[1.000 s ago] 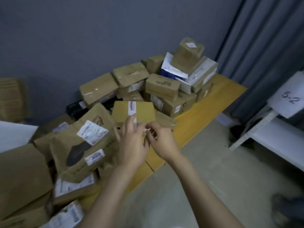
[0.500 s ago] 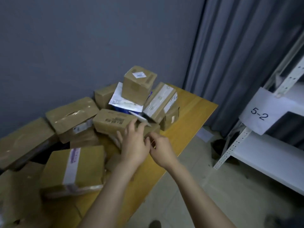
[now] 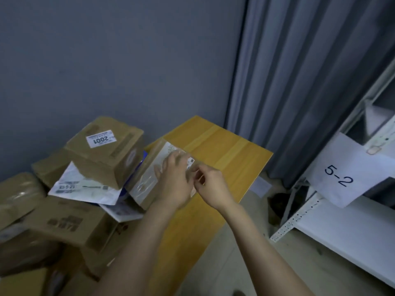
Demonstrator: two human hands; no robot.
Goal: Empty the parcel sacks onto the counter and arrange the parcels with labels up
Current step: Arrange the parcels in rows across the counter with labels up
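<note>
A heap of brown cardboard parcels covers the left part of the wooden counter [image 3: 224, 150]. On top sits a box with a white "2001" label [image 3: 100, 139] facing up, resting on a white mailer [image 3: 85, 186]. To its right leans a taped box with a large white label [image 3: 147, 178]. My left hand [image 3: 173, 180] lies flat on that box's label face, fingers spread. My right hand [image 3: 210, 186] is beside it at the box's right edge, fingers pinched; whether it grips the box I cannot tell. No sack is in view.
The counter's right end is bare wood up to its edge. A grey curtain [image 3: 299, 82] hangs behind it. White metal shelving [image 3: 342, 221] with a "5-2" sign [image 3: 339, 176] stands to the right across a strip of floor. A grey wall backs the parcels.
My view has swung right along the counter. Both hands left the flat parcel with the purple-white tape strip on the pile and moved onto the leaning labelled box.
</note>
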